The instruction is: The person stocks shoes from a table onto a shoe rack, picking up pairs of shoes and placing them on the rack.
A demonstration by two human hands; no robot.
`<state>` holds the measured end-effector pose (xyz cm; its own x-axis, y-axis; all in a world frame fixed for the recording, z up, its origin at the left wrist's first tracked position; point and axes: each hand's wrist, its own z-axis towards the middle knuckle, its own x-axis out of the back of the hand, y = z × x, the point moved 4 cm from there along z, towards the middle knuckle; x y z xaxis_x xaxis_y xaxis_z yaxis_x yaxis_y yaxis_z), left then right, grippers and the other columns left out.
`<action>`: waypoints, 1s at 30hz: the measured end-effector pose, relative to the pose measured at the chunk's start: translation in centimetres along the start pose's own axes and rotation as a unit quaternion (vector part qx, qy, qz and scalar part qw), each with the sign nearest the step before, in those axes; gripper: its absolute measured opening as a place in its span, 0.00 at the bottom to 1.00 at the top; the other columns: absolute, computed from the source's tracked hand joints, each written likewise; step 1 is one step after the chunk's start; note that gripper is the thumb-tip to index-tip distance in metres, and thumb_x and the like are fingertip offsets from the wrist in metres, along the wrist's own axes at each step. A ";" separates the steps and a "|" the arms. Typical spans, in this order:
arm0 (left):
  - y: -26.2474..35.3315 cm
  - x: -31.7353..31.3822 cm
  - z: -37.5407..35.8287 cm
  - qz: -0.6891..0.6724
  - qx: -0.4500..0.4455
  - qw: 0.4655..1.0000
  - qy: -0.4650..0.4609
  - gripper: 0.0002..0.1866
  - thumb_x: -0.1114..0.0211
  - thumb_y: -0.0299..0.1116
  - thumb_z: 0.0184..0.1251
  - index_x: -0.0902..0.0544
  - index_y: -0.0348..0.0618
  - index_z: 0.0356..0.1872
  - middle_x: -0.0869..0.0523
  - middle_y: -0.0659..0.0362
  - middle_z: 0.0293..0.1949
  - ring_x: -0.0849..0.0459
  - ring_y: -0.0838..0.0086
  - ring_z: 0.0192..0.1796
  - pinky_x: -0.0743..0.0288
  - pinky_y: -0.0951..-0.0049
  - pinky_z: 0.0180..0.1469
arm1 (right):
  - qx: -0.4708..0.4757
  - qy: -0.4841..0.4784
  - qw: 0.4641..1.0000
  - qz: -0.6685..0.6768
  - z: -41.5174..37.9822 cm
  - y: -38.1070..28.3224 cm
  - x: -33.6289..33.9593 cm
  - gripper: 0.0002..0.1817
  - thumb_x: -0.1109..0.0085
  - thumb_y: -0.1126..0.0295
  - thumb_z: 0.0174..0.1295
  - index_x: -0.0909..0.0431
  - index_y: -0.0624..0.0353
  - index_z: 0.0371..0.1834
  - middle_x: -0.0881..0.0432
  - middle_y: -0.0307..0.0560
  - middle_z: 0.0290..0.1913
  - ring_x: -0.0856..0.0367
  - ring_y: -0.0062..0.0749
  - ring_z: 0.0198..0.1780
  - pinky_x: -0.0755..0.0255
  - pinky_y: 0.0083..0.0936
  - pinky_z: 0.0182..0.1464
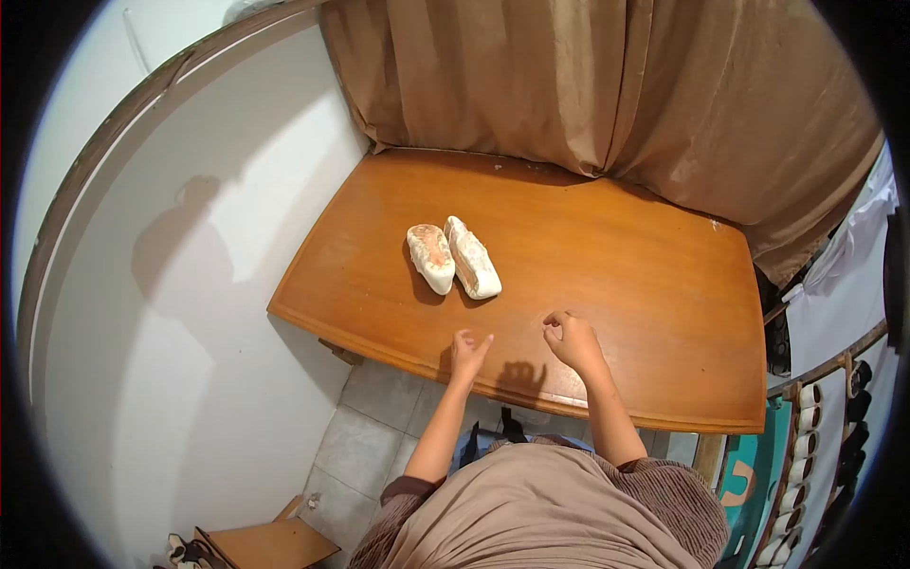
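Two pale, elongated objects with brownish patches lie side by side on the wooden table point(607, 256): a left one point(431, 258) and a right one point(472, 258), close together at their upper ends. My left hand point(467, 356) is over the table's front edge, below the pair, with thumb and fingers apart and nothing held. Farther right, my right hand point(573, 339) is above the tabletop with its fingers curled and a gap between thumb and fingers; nothing shows in it. Neither hand touches the pale objects.
A brown curtain point(512, 76) hangs behind the table, and a white wall point(190, 284) stands at the left. Rows of shoes point(804, 446) are on a rack at the right. A cardboard box point(270, 543) sits on the tiled floor at lower left.
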<state>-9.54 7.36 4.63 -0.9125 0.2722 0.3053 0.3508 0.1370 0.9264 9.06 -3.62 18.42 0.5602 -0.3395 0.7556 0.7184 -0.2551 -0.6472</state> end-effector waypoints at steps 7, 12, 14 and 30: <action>3.9 -3.5 11.0 -0.032 0.004 0.996 0.083 0.50 0.25 0.44 0.45 0.47 0.29 0.62 0.32 0.44 0.57 0.31 0.60 0.59 0.35 0.65 0.59 | -0.053 -0.013 0.998 0.002 2.7 1.7 -0.5 0.11 0.44 0.64 0.53 0.20 0.56 0.36 0.20 0.50 0.37 0.21 0.45 0.41 0.29 0.42 0.45; 0.9 -5.1 16.1 -0.128 0.099 0.987 0.005 0.42 0.28 0.33 0.50 0.45 0.34 0.62 0.31 0.48 0.58 0.30 0.63 0.60 0.35 0.64 0.61 | -0.096 0.021 0.995 0.001 3.9 2.3 -0.9 0.11 0.43 0.63 0.53 0.20 0.56 0.36 0.20 0.50 0.37 0.21 0.44 0.41 0.28 0.39 0.44; 1.4 -5.6 16.1 -0.294 0.154 0.937 -0.112 0.31 0.34 0.28 0.56 0.38 0.42 0.61 0.27 0.54 0.55 0.27 0.68 0.57 0.32 0.63 0.59 | -0.109 0.025 0.994 0.009 4.7 2.1 -1.3 0.11 0.43 0.64 0.53 0.20 0.56 0.36 0.20 0.50 0.37 0.21 0.45 0.41 0.27 0.40 0.44; 4.0 -1.8 10.0 -0.310 0.205 0.784 -0.497 0.32 0.38 0.38 0.61 0.40 0.45 0.65 0.28 0.53 0.58 0.29 0.67 0.59 0.35 0.64 0.62 | -0.278 0.088 0.791 0.538 10.3 4.0 -13.6 0.24 0.53 0.71 0.61 0.40 0.61 0.62 0.28 0.49 0.54 0.30 0.35 0.55 0.33 0.31 0.56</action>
<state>-4.41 16.91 5.58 -0.3903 0.6123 -0.6876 0.1280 0.7757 0.6180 8.61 9.33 6.56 0.6223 -0.7396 -0.2564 -0.4548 -0.0751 -0.8874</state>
